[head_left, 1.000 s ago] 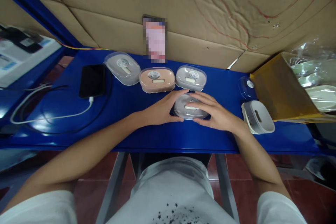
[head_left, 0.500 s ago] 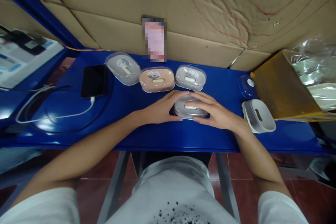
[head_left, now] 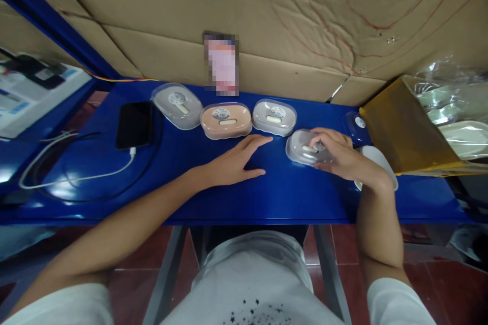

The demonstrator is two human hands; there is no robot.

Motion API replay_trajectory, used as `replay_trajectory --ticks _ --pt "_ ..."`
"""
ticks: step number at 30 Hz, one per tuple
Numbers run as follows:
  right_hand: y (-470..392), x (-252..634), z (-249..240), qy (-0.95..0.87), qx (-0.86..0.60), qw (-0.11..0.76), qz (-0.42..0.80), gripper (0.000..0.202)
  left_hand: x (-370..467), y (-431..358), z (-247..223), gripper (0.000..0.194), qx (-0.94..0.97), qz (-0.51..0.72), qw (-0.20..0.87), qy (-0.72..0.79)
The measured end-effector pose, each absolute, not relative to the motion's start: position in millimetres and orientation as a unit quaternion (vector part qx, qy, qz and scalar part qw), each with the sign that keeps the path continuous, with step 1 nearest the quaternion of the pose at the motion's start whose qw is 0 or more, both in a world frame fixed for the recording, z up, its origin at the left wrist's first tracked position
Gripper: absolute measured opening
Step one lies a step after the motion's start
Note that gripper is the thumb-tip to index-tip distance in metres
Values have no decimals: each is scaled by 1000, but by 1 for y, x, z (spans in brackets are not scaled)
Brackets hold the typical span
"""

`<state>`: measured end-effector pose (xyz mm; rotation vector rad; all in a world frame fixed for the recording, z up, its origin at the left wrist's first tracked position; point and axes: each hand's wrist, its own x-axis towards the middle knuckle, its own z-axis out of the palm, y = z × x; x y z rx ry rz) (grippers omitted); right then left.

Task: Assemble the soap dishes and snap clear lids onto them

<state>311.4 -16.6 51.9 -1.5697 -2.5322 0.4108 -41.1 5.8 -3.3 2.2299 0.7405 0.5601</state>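
My right hand (head_left: 338, 156) grips the right end of a grey soap box (head_left: 299, 148) with a clear lid, low over the blue table or on it. Its fingers hide part of the lid and the round sticker. My left hand (head_left: 232, 163) is empty, with thumb and fingers apart, just in front of a peach soap box (head_left: 226, 126). Another grey soap box (head_left: 273, 118) sits beside the peach one, and a third grey soap box (head_left: 177, 106) is further left. Behind my right wrist lies a whitish tray part (head_left: 377, 162), partly covered.
A clear lid (head_left: 357, 128) with a sticker lies by a cardboard box (head_left: 404, 127) holding plastic-wrapped pieces. At left, a black phone (head_left: 134, 124) is plugged into a white cable (head_left: 125, 167). A blurred-out phone-like object (head_left: 221, 65) leans on the cardboard back wall (head_left: 152, 15).
My right hand has moved to the right, carrying the grey soap box from between both hands. My left hand has let go of it and stayed about where it was.
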Motion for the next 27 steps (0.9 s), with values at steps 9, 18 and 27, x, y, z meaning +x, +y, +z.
replay_trajectory --ticks 9,18,27 --pt "-5 353 48 -655 -752 69 -45 57 -43 1 -4 67 893 171 293 295" --pt "-55 375 36 -684 -727 4 66 53 -38 -4 -3 56 917 166 245 267" --pt "-75 235 37 -896 -379 167 159 45 -37 -12 3 105 914 213 259 228"
